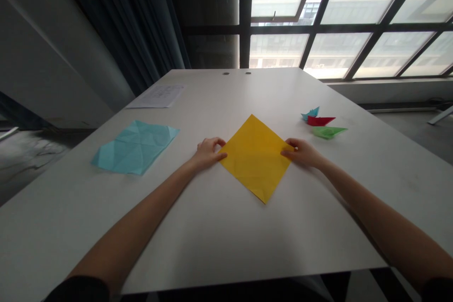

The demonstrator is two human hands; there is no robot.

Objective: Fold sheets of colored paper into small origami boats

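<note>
A square sheet of yellow origami paper (255, 160) is held turned like a diamond over the white table, one corner pointing towards me. My left hand (209, 152) pinches its left corner between thumb and fingers. At the opposite corner, my right hand (302, 152) grips the paper in the same way, thumb on top. A faint crease runs across the sheet between the two hands. Whether the paper rests on the table or hovers just above it, I cannot tell.
On the left of the white table (226, 245) lies a creased light-blue sheet (136, 147), with a printed page (157, 96) behind it. Folded paper boats stand at the right: blue (311, 113), red (320, 121) and green (328, 132). Windows line the far side.
</note>
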